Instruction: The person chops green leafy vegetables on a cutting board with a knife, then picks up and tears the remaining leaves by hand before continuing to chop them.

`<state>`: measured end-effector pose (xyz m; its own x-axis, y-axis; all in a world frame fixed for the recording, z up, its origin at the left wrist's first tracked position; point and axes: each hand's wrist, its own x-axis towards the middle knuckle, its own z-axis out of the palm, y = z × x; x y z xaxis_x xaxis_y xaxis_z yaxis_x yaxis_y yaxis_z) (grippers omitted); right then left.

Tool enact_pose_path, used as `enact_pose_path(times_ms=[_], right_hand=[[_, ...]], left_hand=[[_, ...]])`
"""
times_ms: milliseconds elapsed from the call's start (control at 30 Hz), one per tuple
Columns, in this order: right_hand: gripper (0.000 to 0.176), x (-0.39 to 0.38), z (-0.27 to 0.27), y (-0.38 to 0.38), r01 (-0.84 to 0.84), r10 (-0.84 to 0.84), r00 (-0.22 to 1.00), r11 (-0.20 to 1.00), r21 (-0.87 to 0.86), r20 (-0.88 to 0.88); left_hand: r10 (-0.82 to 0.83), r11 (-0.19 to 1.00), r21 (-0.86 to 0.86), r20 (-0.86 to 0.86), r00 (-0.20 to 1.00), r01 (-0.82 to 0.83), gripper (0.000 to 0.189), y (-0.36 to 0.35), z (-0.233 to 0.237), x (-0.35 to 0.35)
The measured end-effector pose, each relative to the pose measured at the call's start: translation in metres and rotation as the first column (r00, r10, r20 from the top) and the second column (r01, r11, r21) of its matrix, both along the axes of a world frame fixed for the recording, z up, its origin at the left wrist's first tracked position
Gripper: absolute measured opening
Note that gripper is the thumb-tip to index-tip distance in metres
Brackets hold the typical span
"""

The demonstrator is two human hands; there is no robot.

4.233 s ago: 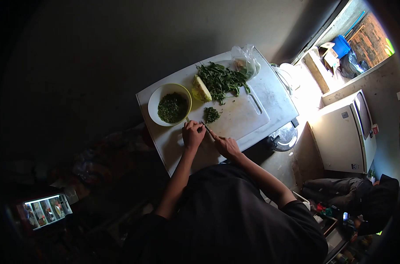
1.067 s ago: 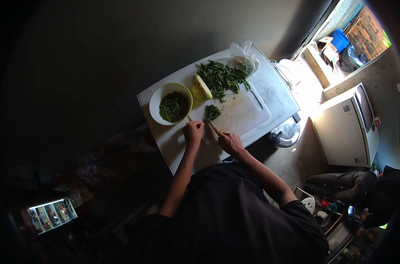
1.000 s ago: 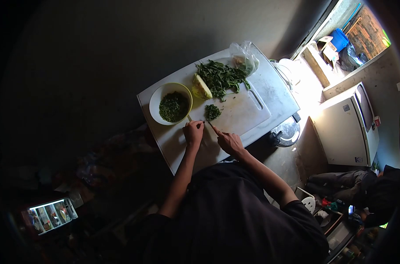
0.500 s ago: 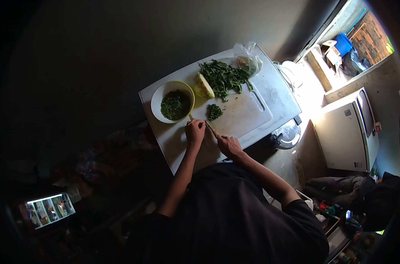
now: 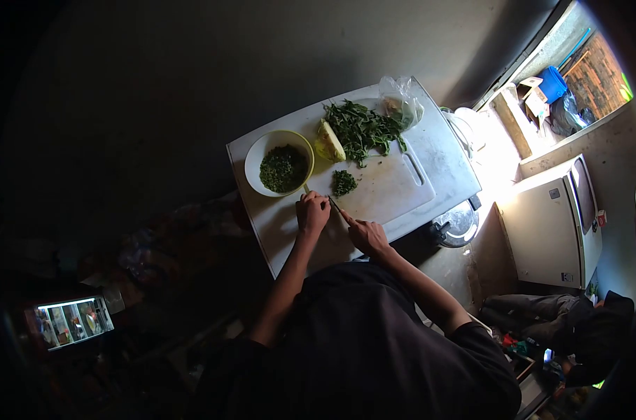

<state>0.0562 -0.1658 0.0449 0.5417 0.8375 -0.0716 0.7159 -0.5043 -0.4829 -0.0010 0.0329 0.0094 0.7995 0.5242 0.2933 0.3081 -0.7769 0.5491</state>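
My right hand (image 5: 367, 236) is closed on a knife (image 5: 336, 205), its blade pointing toward my left fingers. My left hand (image 5: 313, 212) is closed at the near left edge of the white cutting board (image 5: 388, 183), by a green stem (image 5: 306, 187); what lies inside its fingers is too small to tell. A small pile of chopped greens (image 5: 344, 183) lies on the board just beyond the knife. Left of it, a white bowl (image 5: 252, 166) holds more chopped greens. Whole leafy greens (image 5: 365, 131) lie behind the board, beside a pale yellowish piece (image 5: 330, 140).
A clear plastic bag (image 5: 402, 103) sits at the far corner of the white table (image 5: 449, 154). A lidded pot (image 5: 460, 224) stands beyond the right edge, near a white fridge (image 5: 542, 227). A lit screen (image 5: 73, 323) glows at lower left. Dark clothing lies at lower right.
The view has shifted slightly, so the table and its contents appear a little lower and to the right. Both hands keep nearly the same place at the board's edge.
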Motion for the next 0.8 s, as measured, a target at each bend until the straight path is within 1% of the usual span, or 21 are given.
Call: enact_pose_path(times_ms=[67,167,233,267,367,433,567,633,700,800], right_hand=[[0.063,0.003,-0.006,0.002,0.027,-0.027,1.000,0.999,0.021,-0.007],[0.062,0.006,-0.005,0.004,0.061,-0.061,0.998,0.997,0.038,-0.011],[0.062,0.006,0.004,0.006,0.070,-0.070,0.997,0.997,0.035,-0.013],[0.062,0.005,0.008,0.007,0.075,-0.074,0.997,0.997,0.018,-0.031],[0.062,0.001,0.018,0.003,0.081,-0.081,0.995,0.997,0.002,-0.051],[0.062,0.000,0.017,0.003,0.077,-0.076,0.995,0.997,0.006,-0.057],[0.061,0.000,0.015,0.003,0.091,-0.089,0.995,0.995,0.029,-0.050],[0.061,0.000,0.013,0.004,0.086,-0.085,0.995,0.996,0.025,-0.051],[0.065,0.000,0.009,0.004,0.052,-0.056,0.996,0.997,-0.058,-0.070],[0.064,-0.001,0.002,0.001,0.030,-0.030,0.998,1.000,-0.008,-0.060]], left_hand=[[-0.014,1.000,-0.002,-0.003,1.000,0.014,0.006,-0.001,0.000,-0.002],[0.026,1.000,-0.013,-0.038,0.999,-0.026,0.008,-0.004,0.005,0.000],[0.070,0.997,-0.010,-0.136,0.988,-0.071,0.008,-0.005,0.001,0.001],[0.067,0.998,-0.008,-0.137,0.988,-0.069,0.008,-0.004,-0.002,0.001],[0.039,0.999,0.006,-0.100,0.994,-0.039,0.007,-0.004,-0.015,0.005],[0.049,0.997,0.053,-0.016,0.999,-0.048,0.006,-0.004,-0.021,0.006],[0.043,0.997,0.061,0.015,0.999,-0.043,0.007,-0.005,-0.024,0.007],[0.035,0.999,0.010,0.039,0.999,-0.036,0.004,-0.004,-0.017,0.005],[0.030,1.000,-0.004,0.050,0.998,-0.030,0.005,-0.004,-0.012,0.002],[0.017,0.999,-0.042,0.059,0.998,-0.014,0.006,-0.004,-0.009,0.001]])
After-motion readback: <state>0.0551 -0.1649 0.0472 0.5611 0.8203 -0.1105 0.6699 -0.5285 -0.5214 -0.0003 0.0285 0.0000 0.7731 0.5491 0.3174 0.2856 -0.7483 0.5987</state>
